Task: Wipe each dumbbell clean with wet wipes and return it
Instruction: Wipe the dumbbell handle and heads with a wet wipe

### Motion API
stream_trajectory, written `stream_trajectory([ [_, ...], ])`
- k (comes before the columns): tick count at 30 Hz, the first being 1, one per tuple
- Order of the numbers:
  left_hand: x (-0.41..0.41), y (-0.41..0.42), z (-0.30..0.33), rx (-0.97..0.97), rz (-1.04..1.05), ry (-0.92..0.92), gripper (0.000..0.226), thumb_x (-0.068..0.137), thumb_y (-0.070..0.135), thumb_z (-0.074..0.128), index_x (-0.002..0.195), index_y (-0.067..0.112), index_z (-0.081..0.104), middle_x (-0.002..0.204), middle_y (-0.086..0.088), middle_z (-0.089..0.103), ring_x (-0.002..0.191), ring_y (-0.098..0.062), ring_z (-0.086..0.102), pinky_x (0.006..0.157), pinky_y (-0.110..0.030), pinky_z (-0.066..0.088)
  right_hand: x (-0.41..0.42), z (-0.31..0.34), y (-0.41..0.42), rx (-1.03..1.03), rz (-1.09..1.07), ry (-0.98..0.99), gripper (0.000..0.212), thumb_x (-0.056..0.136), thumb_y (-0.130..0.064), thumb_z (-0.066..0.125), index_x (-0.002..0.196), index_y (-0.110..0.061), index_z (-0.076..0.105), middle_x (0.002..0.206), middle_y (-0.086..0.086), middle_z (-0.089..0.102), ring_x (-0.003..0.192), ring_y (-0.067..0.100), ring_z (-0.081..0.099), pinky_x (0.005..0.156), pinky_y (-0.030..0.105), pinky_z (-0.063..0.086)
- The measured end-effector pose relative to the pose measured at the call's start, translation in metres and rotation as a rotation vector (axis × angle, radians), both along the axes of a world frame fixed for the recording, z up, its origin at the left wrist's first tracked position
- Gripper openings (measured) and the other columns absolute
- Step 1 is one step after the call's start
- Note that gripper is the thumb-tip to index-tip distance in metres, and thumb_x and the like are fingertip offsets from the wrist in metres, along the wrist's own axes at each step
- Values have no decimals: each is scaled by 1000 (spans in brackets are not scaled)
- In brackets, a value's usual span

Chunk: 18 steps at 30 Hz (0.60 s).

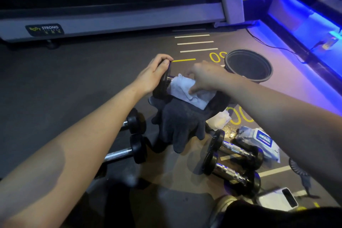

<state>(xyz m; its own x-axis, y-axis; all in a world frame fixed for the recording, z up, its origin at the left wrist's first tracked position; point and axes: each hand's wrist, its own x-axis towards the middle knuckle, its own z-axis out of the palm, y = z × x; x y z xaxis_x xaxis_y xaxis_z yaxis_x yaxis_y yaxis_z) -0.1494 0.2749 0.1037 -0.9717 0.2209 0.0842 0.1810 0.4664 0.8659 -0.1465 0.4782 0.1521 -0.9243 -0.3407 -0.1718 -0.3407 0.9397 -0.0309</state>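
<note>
Nearest the viewer, at the bottom edge of the gym floor (74, 83), a white rectangular device with a dark screen (279, 200) lies at the lower right, with a dark fan-like object (299, 168) just beyond it. Slightly farther in, two chrome-handled dumbbells with black ends (231, 161) lie side by side right of centre, and two more black-ended dumbbells (133, 135) lie to the left. A blue and white wet wipe packet (262, 140) lies against the right-hand pair, and a crumpled used wipe (220, 120) sits on the floor just past them, beside yellow painted numerals.

In the middle, a dark grey cloth (177, 122) hangs from beneath the dumbbell being cleaned (164, 81), which is held above the floor at its centre. The left hand (153, 74) grips the black left end of this dumbbell, fingers curled over its top. The right hand (205, 77) presses a white wet wipe (187, 89) around the dumbbell's handle, thumb and fingers bent down onto it; the right end is mostly hidden beneath the wipe and the forearm.

Beyond the hands, a round black bucket (248, 65) stands to the right. At the far edge, a grey treadmill base (111, 24) labelled "Body Strong" runs across, and blue strip lighting (288, 5) glows at the far right corner.
</note>
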Motion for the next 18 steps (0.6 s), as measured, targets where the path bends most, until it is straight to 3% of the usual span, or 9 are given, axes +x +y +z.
stream_trajectory([
  [3, 3, 0, 3, -19, 1, 9, 26, 109, 31, 38, 125, 26, 58, 123, 9, 56, 105, -2, 49, 82, 1, 30, -1, -8, -19, -89, -4, 29, 52, 65, -42, 83, 112, -28, 64, 98, -1, 63, 105, 28, 58, 73, 33, 42],
  [5, 4, -1, 4, -32, -2, 14, 28, 109, 31, 37, 127, 24, 57, 124, 10, 55, 107, -2, 48, 79, 5, 28, -1, -13, -23, -131, -6, 34, 52, 67, -39, 82, 114, -25, 63, 104, 2, 66, 108, 28, 55, 73, 32, 40],
  [9, 1, -2, 4, -51, -34, 22, 27, 109, 35, 36, 126, 30, 56, 127, 10, 56, 109, -4, 49, 81, 1, 29, 0, -13, -14, -104, -8, 16, 58, 69, -38, 82, 122, -30, 60, 110, 1, 67, 111, 28, 55, 73, 33, 39],
  [12, 0, 1, 5, -57, -46, 14, 28, 108, 37, 36, 127, 31, 55, 129, 8, 56, 110, -4, 49, 86, -14, 34, -1, -9, -4, -18, -14, -28, 62, 70, -41, 84, 124, -29, 56, 113, 3, 65, 111, 30, 56, 71, 34, 39],
  [16, 0, 1, 6, -73, -42, 9, 28, 109, 36, 36, 128, 30, 55, 129, 7, 56, 109, -4, 49, 81, -1, 29, -3, -3, 9, 77, -16, -107, 69, 68, -46, 85, 129, -37, 53, 123, 0, 62, 116, 29, 54, 73, 36, 39],
  [18, 0, 0, 6, -65, -46, 8, 28, 109, 35, 36, 129, 29, 55, 130, 8, 55, 110, -4, 48, 83, -3, 31, -3, 4, 16, 124, -21, -164, 69, 69, -44, 85, 130, -37, 53, 120, -2, 60, 107, 25, 53, 74, 35, 40],
])
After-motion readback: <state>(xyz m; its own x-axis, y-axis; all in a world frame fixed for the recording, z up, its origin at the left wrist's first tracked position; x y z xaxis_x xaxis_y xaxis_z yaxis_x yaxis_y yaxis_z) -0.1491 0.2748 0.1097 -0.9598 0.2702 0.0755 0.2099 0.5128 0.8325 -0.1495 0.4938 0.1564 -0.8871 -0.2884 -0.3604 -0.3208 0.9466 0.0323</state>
